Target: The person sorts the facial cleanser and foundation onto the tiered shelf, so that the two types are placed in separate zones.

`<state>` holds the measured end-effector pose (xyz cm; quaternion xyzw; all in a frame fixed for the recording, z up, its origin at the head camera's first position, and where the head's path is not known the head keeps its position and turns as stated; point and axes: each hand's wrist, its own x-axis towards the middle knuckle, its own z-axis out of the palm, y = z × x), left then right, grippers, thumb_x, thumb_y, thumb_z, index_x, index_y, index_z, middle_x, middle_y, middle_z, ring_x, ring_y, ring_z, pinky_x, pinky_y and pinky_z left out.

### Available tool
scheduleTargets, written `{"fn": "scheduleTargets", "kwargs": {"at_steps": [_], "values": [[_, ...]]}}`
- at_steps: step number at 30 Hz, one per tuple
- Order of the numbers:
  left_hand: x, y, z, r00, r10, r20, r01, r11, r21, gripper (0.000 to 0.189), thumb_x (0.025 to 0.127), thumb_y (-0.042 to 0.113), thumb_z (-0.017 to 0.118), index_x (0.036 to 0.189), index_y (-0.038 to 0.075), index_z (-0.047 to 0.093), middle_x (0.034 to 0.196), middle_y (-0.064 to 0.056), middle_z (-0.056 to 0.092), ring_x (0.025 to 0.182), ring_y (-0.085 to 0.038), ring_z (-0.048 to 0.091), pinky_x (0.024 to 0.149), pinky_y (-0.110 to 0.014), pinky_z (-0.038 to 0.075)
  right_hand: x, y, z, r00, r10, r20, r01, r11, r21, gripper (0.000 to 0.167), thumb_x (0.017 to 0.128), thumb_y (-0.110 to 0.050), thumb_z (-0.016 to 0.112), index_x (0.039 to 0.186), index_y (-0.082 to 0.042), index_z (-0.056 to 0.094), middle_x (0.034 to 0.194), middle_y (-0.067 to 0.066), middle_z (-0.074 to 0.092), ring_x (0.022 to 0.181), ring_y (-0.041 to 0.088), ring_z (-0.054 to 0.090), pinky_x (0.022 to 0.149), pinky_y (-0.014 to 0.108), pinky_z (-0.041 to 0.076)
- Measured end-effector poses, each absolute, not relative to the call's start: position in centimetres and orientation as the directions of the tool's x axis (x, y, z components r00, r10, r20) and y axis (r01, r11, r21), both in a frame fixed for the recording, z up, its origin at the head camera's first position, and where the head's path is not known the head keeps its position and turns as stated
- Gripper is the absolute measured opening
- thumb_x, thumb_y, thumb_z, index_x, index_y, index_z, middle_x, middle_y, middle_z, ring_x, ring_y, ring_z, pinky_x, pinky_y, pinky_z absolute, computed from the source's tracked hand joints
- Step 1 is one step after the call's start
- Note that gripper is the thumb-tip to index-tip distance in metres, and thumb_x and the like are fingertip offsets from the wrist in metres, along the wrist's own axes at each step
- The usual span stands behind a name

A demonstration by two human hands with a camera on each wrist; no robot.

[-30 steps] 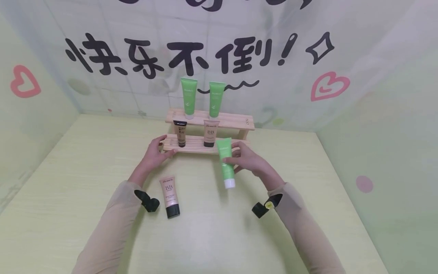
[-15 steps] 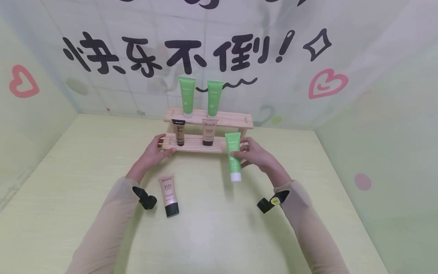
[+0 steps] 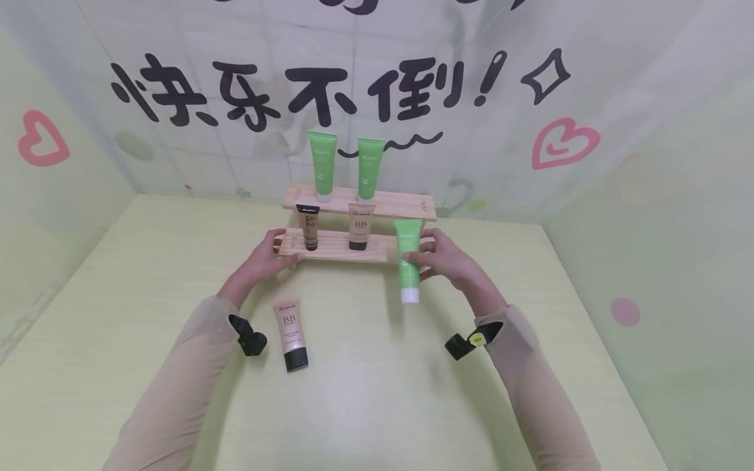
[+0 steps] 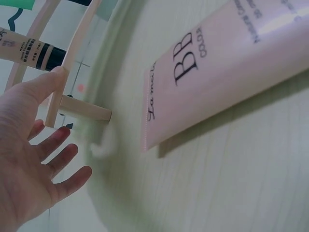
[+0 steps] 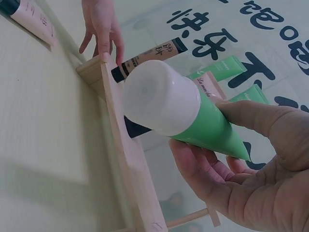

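My right hand (image 3: 446, 257) holds a green squeeze tube (image 3: 409, 254) with its white cap down, thumb on the front and fingers behind. The tube is in front of the right part of a two-step wooden display rack (image 3: 377, 254); in the right wrist view its cap points toward the camera. My left hand (image 3: 266, 258) grips the left end of the lower step, thumb (image 4: 41, 86) on the board's edge and the other fingers spread loosely below. A dark-capped brown tube (image 3: 309, 229) and a pink BB cream tube (image 3: 360, 227) stand cap-down on that step.
Two more green tubes, a left one (image 3: 323, 167) and a right one (image 3: 370, 169), stand on the upper step. Another pink BB cream tube (image 3: 290, 333) lies on the table (image 3: 353, 405) before the rack. A printed wall (image 3: 235, 157) rises close behind.
My right hand has carried the green tube to the right and slightly back, toward the right end of the lower step. The left hand keeps its place on the rack.
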<state>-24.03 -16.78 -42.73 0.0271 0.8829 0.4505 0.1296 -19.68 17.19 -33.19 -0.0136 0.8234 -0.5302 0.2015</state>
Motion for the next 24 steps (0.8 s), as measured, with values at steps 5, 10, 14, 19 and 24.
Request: {"fn": "scheduleTargets", "kwargs": {"at_steps": [5,10,14,19,24], "values": [[-24.0,-16.8,-42.7,-0.966,0.162,-0.204,-0.068,0.598,0.799,0.085,0.087,0.036,0.059,0.146,0.007,0.005,0.146,-0.027,0.022,0.132,-0.042,0.028,0.106,-0.054,0.031,-21.0,18.2,-31.6,-0.948,-0.173,-0.266,0.181,0.394,-0.901,0.068,0.088,-0.014,0.059,0.14,-0.002,0.017,0.127,0.025,0.048,0.098,0.03,0.059,0.075,0.037,0.056],[-23.9,-16.8,-42.8,-0.967,0.169,-0.193,-0.059,0.585,0.809,0.083,0.088,0.034,0.058,0.146,0.006,0.006,0.144,-0.028,0.024,0.131,-0.042,0.029,0.106,-0.054,0.031,-23.1,19.0,-29.9,-0.982,-0.064,-0.175,0.147,0.315,-0.938,0.07,0.086,-0.016,0.062,0.139,-0.005,0.018,0.129,0.023,0.047,0.093,0.024,0.06,0.077,0.036,0.056],[-23.7,-16.9,-42.6,-0.965,0.185,-0.185,-0.05,0.564,0.824,0.083,0.088,0.033,0.058,0.145,0.005,0.006,0.144,-0.029,0.025,0.13,-0.042,0.03,0.105,-0.053,0.032,-25.0,19.0,-28.8,-0.994,0.04,-0.098,0.105,0.264,-0.959,0.065,0.086,-0.017,0.062,0.136,-0.005,0.022,0.123,0.02,0.05,0.078,0.015,0.061,0.075,0.031,0.057],[-23.4,-17.0,-42.6,-0.965,0.193,-0.176,-0.042,0.552,0.833,0.082,0.089,0.032,0.058,0.146,0.006,0.006,0.142,-0.029,0.027,0.128,-0.042,0.033,0.104,-0.053,0.033,-26.8,18.8,-28.1,-0.992,0.102,-0.07,0.094,0.247,-0.964,0.062,0.087,-0.017,0.061,0.136,-0.006,0.024,0.122,0.019,0.051,0.074,0.013,0.062,0.073,0.028,0.057],[-23.3,-17.0,-42.7,-0.966,0.193,-0.172,-0.041,0.542,0.839,0.082,0.089,0.033,0.057,0.146,0.007,0.004,0.142,-0.03,0.027,0.126,-0.042,0.034,0.103,-0.053,0.034,-28.3,18.4,-27.9,-0.994,0.101,-0.049,0.074,0.258,-0.963,0.062,0.086,-0.016,0.062,0.136,-0.007,0.025,0.122,0.019,0.052,0.082,0.016,0.061,0.075,0.029,0.056]]}}
